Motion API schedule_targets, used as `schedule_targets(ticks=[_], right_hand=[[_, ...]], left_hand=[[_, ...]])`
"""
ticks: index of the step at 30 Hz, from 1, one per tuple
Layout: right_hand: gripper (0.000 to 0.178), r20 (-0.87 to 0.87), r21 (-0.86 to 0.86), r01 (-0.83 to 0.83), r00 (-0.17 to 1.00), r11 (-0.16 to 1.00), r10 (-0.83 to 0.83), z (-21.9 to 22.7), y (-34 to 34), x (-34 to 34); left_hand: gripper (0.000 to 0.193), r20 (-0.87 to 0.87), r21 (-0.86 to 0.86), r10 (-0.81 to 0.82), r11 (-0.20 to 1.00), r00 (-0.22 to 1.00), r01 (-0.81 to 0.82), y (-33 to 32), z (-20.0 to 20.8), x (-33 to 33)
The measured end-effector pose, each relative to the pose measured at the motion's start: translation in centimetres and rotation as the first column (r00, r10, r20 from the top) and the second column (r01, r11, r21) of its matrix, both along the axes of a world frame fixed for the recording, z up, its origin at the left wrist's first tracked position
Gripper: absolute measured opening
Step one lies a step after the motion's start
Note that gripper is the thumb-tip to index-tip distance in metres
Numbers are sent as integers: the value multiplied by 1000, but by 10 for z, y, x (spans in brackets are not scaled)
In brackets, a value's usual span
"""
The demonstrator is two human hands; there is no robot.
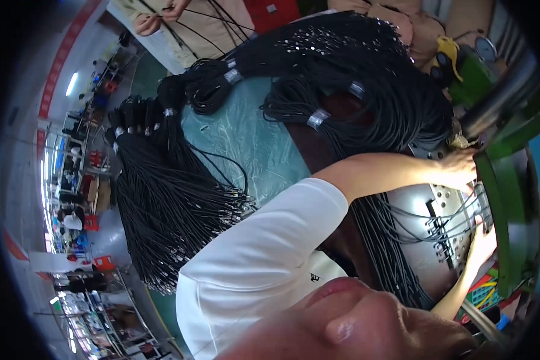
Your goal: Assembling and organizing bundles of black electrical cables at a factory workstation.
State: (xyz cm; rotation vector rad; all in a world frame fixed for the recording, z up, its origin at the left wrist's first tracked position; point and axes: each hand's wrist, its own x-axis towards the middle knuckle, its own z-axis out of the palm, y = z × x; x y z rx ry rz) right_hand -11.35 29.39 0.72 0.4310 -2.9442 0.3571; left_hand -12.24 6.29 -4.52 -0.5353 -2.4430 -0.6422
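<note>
At the right, under a green machine frame [504, 222], a small silver metal block [481, 204] is brightly lit. My left hand [460, 168] reaches across to its upper end, fingers closed against it. Gripping the lower end is my right hand [483, 243], its thumb on the face and some fingers hidden. Thin black cables [402, 225] run from the table into the block between my hands. Beside them, a row of black clips [439, 231] stands on a perforated metal plate [460, 246].
Large bundles of black cable with metal ends [168, 198] cover the left of the table, with more tied coils [366, 78] at the back. Green plastic sheeting [246, 132] lies between. Another person's hands [147, 24] hold black cable at top left. A yellow-handled tool [449, 54] is at top right.
</note>
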Motion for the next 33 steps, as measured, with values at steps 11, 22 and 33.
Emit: schedule_targets(ticks=[11, 22, 33], right_hand=[[63, 50, 17, -3, 999, 1000, 3, 25, -24, 8], [67, -212, -13, -148, 967, 989, 142, -5, -2, -5], [66, -326, 37, -158, 931, 987, 162, -13, 2, -10]], left_hand=[[81, -196, -160, 36, 985, 980, -68, -5, -19, -25], [77, -228, -139, 41, 987, 973, -75, -5, -20, -25], [84, -182, -144, 28, 988, 983, -54, -4, -17, -24]])
